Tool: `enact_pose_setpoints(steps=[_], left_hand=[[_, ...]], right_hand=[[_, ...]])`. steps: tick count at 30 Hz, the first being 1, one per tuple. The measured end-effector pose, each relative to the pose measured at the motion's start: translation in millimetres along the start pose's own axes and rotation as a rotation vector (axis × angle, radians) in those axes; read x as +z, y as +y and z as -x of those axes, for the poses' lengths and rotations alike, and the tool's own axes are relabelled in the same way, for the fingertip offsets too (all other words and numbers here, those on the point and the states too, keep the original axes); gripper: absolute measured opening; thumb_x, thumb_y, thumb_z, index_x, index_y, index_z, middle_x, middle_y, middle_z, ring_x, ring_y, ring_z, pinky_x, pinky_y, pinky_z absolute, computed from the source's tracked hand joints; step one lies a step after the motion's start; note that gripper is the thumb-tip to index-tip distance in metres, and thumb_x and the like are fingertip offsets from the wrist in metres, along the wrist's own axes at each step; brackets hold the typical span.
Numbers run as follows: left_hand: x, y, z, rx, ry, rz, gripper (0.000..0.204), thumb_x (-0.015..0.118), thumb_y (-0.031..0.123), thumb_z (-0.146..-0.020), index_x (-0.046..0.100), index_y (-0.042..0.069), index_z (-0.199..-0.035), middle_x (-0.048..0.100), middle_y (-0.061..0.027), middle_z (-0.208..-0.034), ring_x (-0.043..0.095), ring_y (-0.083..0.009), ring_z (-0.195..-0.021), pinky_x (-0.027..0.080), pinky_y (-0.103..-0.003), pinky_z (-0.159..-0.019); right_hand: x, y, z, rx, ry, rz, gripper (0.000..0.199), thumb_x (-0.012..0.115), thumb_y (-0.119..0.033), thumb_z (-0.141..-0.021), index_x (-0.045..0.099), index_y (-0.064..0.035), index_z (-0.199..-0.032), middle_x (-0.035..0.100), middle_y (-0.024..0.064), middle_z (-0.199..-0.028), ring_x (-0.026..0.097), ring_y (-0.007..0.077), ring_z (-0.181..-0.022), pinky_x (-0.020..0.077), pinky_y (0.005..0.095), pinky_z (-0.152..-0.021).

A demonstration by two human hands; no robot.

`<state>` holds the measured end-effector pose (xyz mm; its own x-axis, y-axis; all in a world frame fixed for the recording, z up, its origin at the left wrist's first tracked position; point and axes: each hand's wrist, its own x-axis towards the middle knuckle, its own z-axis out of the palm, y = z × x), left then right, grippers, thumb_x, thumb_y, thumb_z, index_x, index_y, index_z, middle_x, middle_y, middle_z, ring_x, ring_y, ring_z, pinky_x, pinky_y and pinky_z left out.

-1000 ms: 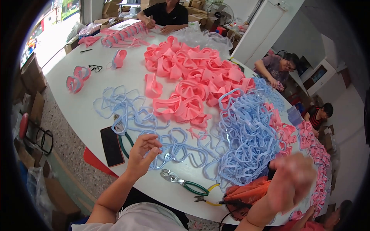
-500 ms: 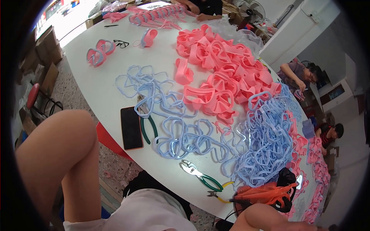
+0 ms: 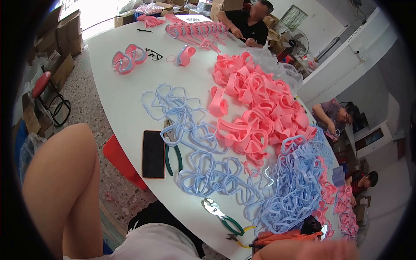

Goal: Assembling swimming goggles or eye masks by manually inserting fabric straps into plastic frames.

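the left hand, over the near side of the blue loops [image 3: 208,175] a second ago, has gone out of view, so i cannot tell its grip; the left arm [image 3: 71,160] is now bent, elbow up, beyond the table's left edge. the right hand [image 3: 331,250] has dropped to the lower edge of view, blurred, its fingers too unclear to tell whether spread or pinching. nearest it is the orange bag [image 3: 277,237], at the table's near edge, partly behind the right forearm; contact cannot be told.

the phone [image 3: 153,154] lies close to the left edge of the table [image 3: 117,95], the red stool [image 3: 125,162] just outside. pliers [image 3: 214,208] and cutters [image 3: 234,237] lie along the near edge, by the bag. white tabletop shows between phone and pliers, and more widely up the left side. blue loops and pink bands [image 3: 264,104] crowd the middle and right.
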<state>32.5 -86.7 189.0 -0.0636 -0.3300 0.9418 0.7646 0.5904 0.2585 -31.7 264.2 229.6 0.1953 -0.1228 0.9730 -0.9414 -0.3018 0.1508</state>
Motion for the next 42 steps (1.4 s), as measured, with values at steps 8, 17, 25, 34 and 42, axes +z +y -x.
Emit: enact_pose_setpoints(steps=[8,17,25,34,42], left_hand=[[-35,42,-14,0.056,0.053,-0.131,0.046,0.057,0.025,-0.089,0.052,-0.008,-0.121,0.061,-0.0165,-0.113,0.060,-0.0258,-0.103,0.047,-0.037,-0.092],[-39,-102,146,-0.638,-0.503,-0.441,0.036,0.071,0.007,-0.080,0.062,0.010,-0.115,0.058,-0.0106,-0.116,0.056,-0.0254,-0.107,0.046,-0.036,-0.092],[-36,-137,213,-0.515,-0.924,-0.675,0.024,0.074,0.016,-0.076,0.067,0.009,-0.098,0.060,-0.0063,-0.110,0.051,-0.0280,-0.113,0.045,-0.041,-0.094],[45,-63,159,-0.589,-0.515,-0.151,0.023,0.074,0.007,-0.080,0.065,0.003,-0.101,0.061,-0.0109,-0.093,0.062,-0.0277,-0.082,0.051,-0.035,-0.071],[94,-29,169,-0.356,-0.480,-0.110,0.026,0.076,0.014,-0.079,0.065,0.007,-0.102,0.061,-0.0073,-0.093,0.062,-0.0237,-0.079,0.051,-0.033,-0.068]], right_hand=[[76,182,210,0.628,-0.902,0.592,0.036,0.063,-0.002,-0.078,0.061,-0.0027,-0.114,0.061,0.0122,-0.117,0.052,0.0329,-0.115,0.0434,0.0460,-0.096],[79,217,198,0.827,-0.712,0.451,0.012,0.067,-0.009,-0.081,0.067,-0.0048,-0.093,0.064,0.0118,-0.111,0.051,0.0336,-0.115,0.0405,0.0429,-0.100],[74,171,153,1.469,-0.101,-0.180,0.019,0.066,-0.014,-0.092,0.060,-0.0035,-0.107,0.061,0.0019,-0.076,0.058,0.0087,-0.076,0.0461,0.0230,-0.068],[84,120,152,1.462,0.286,-0.514,0.045,0.064,-0.002,-0.090,0.048,-0.0042,-0.131,0.057,0.0084,-0.121,0.057,0.0146,-0.107,0.0482,0.0281,-0.093],[92,81,174,1.419,0.497,-0.543,0.040,0.056,0.005,-0.091,0.049,-0.0040,-0.129,0.058,0.0088,-0.123,0.058,0.0184,-0.113,0.0478,0.0335,-0.098]])
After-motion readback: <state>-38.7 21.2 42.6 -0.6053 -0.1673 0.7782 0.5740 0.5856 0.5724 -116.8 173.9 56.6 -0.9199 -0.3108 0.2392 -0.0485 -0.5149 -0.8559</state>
